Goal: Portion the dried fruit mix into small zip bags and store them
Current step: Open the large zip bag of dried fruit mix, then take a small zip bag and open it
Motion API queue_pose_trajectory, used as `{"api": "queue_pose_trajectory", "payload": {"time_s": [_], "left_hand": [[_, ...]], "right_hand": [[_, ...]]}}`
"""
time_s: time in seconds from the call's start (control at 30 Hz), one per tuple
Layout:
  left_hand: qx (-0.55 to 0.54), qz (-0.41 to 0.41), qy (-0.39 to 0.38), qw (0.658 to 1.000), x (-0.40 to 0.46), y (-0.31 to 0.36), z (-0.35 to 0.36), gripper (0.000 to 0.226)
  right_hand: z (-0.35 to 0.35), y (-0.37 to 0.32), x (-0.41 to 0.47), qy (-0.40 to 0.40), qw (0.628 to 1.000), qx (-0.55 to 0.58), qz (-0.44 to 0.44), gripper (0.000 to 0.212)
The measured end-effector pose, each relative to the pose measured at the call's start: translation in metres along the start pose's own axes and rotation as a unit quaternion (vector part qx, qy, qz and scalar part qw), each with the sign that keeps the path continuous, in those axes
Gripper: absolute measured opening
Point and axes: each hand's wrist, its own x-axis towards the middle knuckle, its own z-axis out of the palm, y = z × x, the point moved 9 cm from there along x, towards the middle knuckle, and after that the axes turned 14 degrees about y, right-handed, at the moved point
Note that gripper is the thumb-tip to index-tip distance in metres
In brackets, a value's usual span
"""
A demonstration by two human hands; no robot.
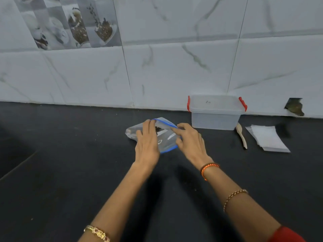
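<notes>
Head view looks down on a dark countertop (70,172) backed by a marble-tiled wall. A large zip bag (166,137) with a blue seal strip lies in the middle of the counter, with dark dried fruit showing dimly through the plastic. The left hand (147,142) lies flat on the bag's left part, fingers straight and pressing down. The right hand (190,142) pinches the blue-edged mouth between thumb and forefinger. To the far right, against the wall, stands a clear lidded storage box (215,112) with red clips, closed. Just right of it lie a wooden spoon (242,137) and a stack of small flat bags (267,138), untouched.

The step in hand looks to be working the big bag's seal, most likely opening it. To do that well, keep the left palm steady so the bag cannot slide, pull the lips apart evenly from one corner, and keep the mouth raised so no fruit spills onto the counter.
</notes>
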Motion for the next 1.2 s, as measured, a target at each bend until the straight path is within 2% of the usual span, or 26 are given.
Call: {"api": "queue_pose_trajectory", "payload": {"time_s": [0.1,0.2,0.33,0.53,0.6,0.73,0.87,0.93,1.0,1.1,1.2], "left_hand": [[-0.012,-0.007,0.023,1.0,-0.014,0.002,0.001,0.07],[-0.028,-0.014,0.04,0.999,-0.025,0.002,0.0,0.067],[-0.009,0.001,0.013,1.0,-0.031,0.0,0.003,0.072],[0.023,0.015,0.081,0.996,-0.049,0.007,-0.016,0.029],[0.019,0.043,0.114,0.992,-0.052,0.017,-0.023,0.017],[-0.04,0.057,0.155,0.986,-0.055,0.035,-0.028,0.021],[-0.217,-0.012,0.101,0.971,-0.053,0.061,-0.011,0.025],[-0.292,-0.088,0.053,0.951,-0.056,0.073,0.01,0.023],[-0.36,-0.193,-0.009,0.912,-0.063,0.085,0.041,0.022],[-0.406,-0.274,-0.079,0.868,-0.076,0.109,0.086,0.022],[-0.412,-0.271,-0.119,0.862,-0.082,0.144,0.119,0.024]], "right_hand": [[-0.004,0.005,-0.009,0.036,0.998,0.047,0.012,0.038],[0.0,0.005,-0.014,0.036,0.994,0.103,0.018,0.034],[-0.001,0.008,-0.021,0.041,0.991,0.126,0.033,0.024],[-0.015,0.02,-0.032,0.075,0.991,0.111,0.029,0.015],[-0.02,0.019,-0.032,0.079,0.988,0.129,0.015,0.015],[-0.045,0.033,-0.035,0.145,0.97,0.194,0.032,0.009],[-0.072,0.094,-0.036,0.218,0.919,0.272,0.186,0.006],[-0.082,0.127,-0.04,0.236,0.893,0.285,0.256,0.006],[-0.092,0.16,-0.047,0.244,0.872,0.28,0.317,0.007],[-0.111,0.207,-0.061,0.257,0.851,0.242,0.389,0.012],[-0.133,0.251,-0.071,0.27,0.841,0.198,0.424,0.019]]}}
